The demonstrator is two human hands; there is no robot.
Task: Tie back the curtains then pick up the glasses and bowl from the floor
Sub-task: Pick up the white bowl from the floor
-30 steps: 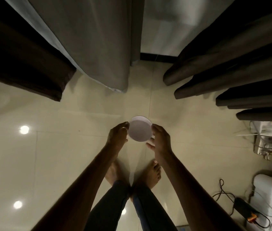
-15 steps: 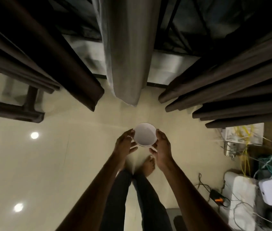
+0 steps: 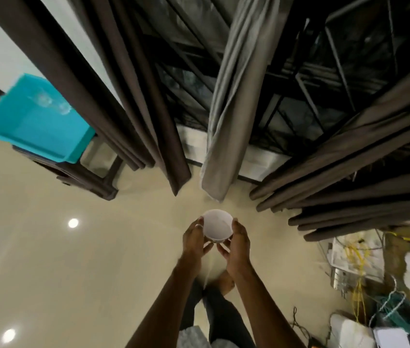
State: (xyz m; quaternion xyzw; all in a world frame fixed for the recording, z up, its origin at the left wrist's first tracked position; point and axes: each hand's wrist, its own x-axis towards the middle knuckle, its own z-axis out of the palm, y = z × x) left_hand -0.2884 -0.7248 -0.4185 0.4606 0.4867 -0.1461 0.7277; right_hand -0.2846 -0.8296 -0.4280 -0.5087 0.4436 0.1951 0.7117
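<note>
A small white bowl is held above the cream floor between both hands. My left hand cups its left side and my right hand cups its right side, fingers curled under it. At the far left a turquoise tub sits on a dark stool, with clear glasses inside it, blurred. Dark brown curtains hang at left, more dark curtains at right, and a grey curtain hangs between them in front of the window.
A dark wooden stool carries the tub. Cables, yellow wires and white boxes clutter the floor at right. My bare feet stand below the bowl. Glossy floor tiles stretch out to the left.
The bowl has come up from near the floor with both hands on it. The view has tilted up and the turquoise tub has come into sight at left.
</note>
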